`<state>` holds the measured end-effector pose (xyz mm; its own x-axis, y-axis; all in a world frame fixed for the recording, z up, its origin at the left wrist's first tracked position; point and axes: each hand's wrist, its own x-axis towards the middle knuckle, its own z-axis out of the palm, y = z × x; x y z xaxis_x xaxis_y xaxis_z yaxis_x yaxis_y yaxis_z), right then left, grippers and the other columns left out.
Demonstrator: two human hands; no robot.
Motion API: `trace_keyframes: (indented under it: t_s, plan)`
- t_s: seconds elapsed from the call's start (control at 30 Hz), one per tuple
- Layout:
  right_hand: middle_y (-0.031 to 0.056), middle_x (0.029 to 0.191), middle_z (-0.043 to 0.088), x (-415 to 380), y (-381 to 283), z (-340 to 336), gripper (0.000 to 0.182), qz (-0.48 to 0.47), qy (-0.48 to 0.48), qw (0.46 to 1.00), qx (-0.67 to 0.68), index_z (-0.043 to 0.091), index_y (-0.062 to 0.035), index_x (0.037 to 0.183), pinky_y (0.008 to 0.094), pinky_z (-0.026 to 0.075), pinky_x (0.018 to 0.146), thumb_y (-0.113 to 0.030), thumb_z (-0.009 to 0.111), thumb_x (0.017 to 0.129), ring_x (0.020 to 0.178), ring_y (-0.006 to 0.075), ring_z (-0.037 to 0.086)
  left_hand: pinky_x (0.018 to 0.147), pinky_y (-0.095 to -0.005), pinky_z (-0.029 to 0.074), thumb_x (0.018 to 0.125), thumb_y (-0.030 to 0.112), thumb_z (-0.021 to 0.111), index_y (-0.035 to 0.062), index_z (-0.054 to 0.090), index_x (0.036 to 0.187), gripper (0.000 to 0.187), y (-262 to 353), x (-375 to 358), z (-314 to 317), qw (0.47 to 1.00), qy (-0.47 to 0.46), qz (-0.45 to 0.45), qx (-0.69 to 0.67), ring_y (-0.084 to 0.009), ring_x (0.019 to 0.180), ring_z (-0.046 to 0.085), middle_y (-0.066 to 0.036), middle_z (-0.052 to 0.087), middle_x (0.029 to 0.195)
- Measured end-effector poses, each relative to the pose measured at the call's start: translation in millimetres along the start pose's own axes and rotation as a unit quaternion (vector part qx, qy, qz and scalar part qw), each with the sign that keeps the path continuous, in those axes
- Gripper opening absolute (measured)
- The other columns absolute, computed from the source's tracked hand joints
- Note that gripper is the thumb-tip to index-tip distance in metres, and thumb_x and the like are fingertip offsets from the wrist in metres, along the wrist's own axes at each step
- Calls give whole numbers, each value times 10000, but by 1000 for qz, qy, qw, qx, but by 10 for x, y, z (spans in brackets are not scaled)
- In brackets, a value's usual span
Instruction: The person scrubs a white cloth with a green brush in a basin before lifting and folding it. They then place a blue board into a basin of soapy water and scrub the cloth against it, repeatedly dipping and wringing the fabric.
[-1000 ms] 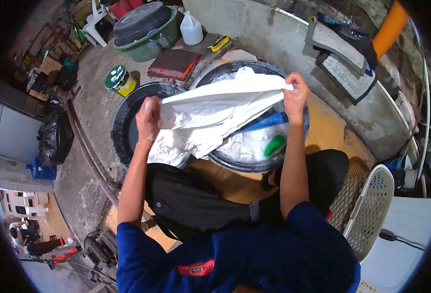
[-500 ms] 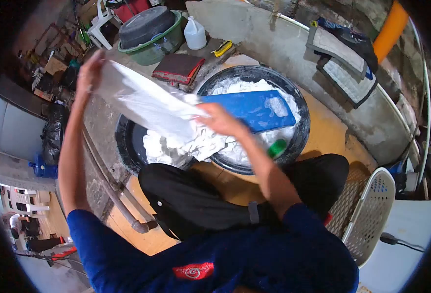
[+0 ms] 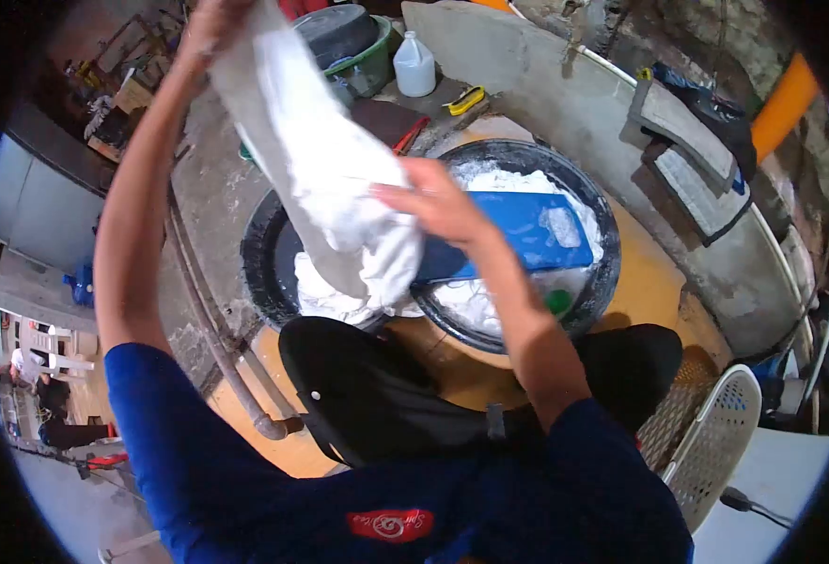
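Observation:
My left hand (image 3: pixel 215 26), raised at the top left, is closed on the upper end of a long white cloth (image 3: pixel 325 155). Lower down, my right hand (image 3: pixel 436 202) lies against the right side of the cloth, its fingers partly apart; whether it grips the fabric is unclear. The cloth hangs over a dark basin (image 3: pixel 262 246) with more white fabric in it. Beside that basin, a larger black basin (image 3: pixel 606 282) holds white suds or cloth, a blue board (image 3: pixel 537 230) and a green object (image 3: pixel 557 302).
A white jug (image 3: pixel 414 68), a yellow brush (image 3: pixel 465 101) and a green tub (image 3: pixel 377 66) stand behind the basins. A pipe (image 3: pixel 212 334) runs along the left. At the lower right is a perforated basket (image 3: pixel 723 442). Mats hang over the low wall (image 3: pixel 527 70).
My left hand has risen, pulling the white cloth higher and more upright over the smaller basin. My right hand has shifted slightly. The whole view has moved a little.

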<state>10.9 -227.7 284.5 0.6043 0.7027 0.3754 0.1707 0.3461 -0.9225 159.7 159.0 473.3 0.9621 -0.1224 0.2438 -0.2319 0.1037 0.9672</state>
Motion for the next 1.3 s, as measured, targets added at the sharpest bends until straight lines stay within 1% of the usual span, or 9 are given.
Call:
trace_keyframes:
  t_s: [0.17, 0.37, 0.47, 0.6, 0.7, 0.8, 0.93, 1.13, 1.3]
  plan:
    - [60, 947, 614, -1192, 459, -1283, 312, 144, 137, 980, 24, 563, 42, 1035, 248, 405, 811, -159, 564, 797, 879, 122, 546, 661, -320, 467, 864, 439, 391, 115, 601, 1014, 414, -1498, -203, 1836, 733, -72, 86, 671, -211, 753, 574, -92, 618, 893]
    - [47, 773, 614, -2096, 1492, -2220, 196, 240, 383, 892, 17, 612, 9, 864, 270, 433, 626, -162, 570, 779, 680, 139, 556, 680, -378, 460, 808, 323, 544, 59, 498, 1034, 351, -2956, 64, 2164, 714, -76, 125, 685, -287, 789, 577, -158, 575, 848]
    - [57, 691, 595, -2458, 2039, -2512, 151, 305, 354, 845, -259, 593, -16, 727, 308, 428, 547, -165, 592, 746, 613, 169, 548, 726, -433, 434, 748, 315, 623, 81, 435, 1125, 482, -3272, 44, 1927, 732, 21, 142, 666, -335, 896, 516, -175, 511, 979]
    - [53, 630, 557, -2440, 2378, -2683, 127, 201, 225, 592, -748, 554, -44, 650, 347, 432, 509, -135, 637, 684, 569, 231, 536, 847, -505, 355, 710, 328, 662, 99, 356, 1201, 622, -3399, -503, 1712, 695, -17, 40, 717, -368, 1085, 390, -186, 352, 1220]
    - [81, 689, 572, -1924, 2375, -2638, 106, 11, 392, 774, -496, 567, -31, 714, 341, 455, 629, -97, 640, 674, 650, 260, 552, 814, -459, 408, 724, 321, 649, 13, 507, 1000, 437, -3338, -1218, 1581, 733, -105, -59, 670, -352, 1019, 468, -215, 473, 1094]
    - [65, 718, 583, -1292, 2101, -2349, 100, 101, 276, 899, -326, 575, -39, 810, 277, 449, 625, -38, 613, 717, 683, 160, 561, 720, -366, 462, 735, 390, 651, -4, 528, 997, 489, -3457, -1904, 929, 784, -60, -214, 580, -331, 863, 564, -208, 577, 920]
    - [87, 707, 599, -693, 2131, -1915, 76, 131, 133, 933, -306, 565, -42, 765, 279, 452, 582, -48, 617, 709, 647, 168, 575, 600, -306, 429, 795, 330, 597, 1, 552, 885, 344, -3680, -2685, 776, 949, -35, -140, 281, -147, 656, 518, -90, 565, 725]
    - [82, 923, 521, -805, 1553, -213, 447, -16, -140, 844, -518, 551, -60, 890, 348, 381, 783, -378, 715, 622, 942, 250, 488, 480, -340, 357, 811, 190, 542, -7, 489, 687, 239, -3419, -2324, 692, 838, 12, -140, 527, -169, 492, 384, -161, 411, 550]
    - [56, 814, 475, -893, 2069, 111, 97, -53, -52, 816, -573, 507, -63, 813, 330, 386, 692, -100, 497, 724, 823, 241, 468, 497, -378, 383, 822, 191, 527, -16, 502, 707, 237, -3187, -1382, 421, 794, 189, 40, 577, -282, 504, 492, -196, 479, 576]
